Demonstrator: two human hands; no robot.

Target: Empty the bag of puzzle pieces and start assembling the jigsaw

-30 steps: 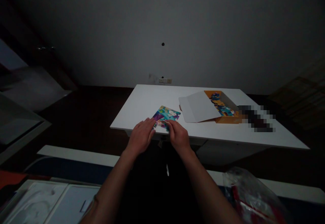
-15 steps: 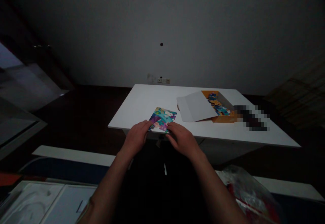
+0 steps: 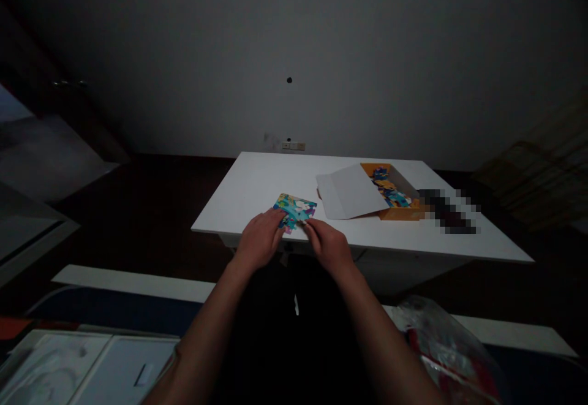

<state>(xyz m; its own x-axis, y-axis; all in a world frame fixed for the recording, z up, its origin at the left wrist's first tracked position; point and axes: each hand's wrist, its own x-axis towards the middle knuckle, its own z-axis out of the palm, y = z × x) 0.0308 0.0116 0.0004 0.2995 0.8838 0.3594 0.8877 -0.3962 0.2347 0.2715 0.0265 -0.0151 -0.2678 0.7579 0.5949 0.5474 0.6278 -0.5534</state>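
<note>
A small, brightly coloured jigsaw puzzle (image 3: 295, 206) lies near the front edge of the white table, its lower edge uneven. My left hand (image 3: 261, 236) rests on its left side, fingers stretched out over the pieces; the thumb points forward along the lower edge. At the lower right of the puzzle, my right hand (image 3: 328, 242) is closed in a pinch, with thumb and forefinger on a puzzle piece (image 3: 302, 223) that is mostly hidden by the fingertips.
Right of the puzzle stands an orange box (image 3: 402, 214) holding several loose puzzle pieces, its white lid flap (image 3: 349, 190) folded out over the table (image 3: 266, 175). A blurred-out dark object (image 3: 448, 212) lies beyond it. A clear plastic bag (image 3: 441, 337) sits at the lower right.
Both hands have shifted on the puzzle, and my right fingers have drawn into a pinch. Less of the puzzle's lower part shows, and its lower edge looks more uneven. The view has moved slightly.
</note>
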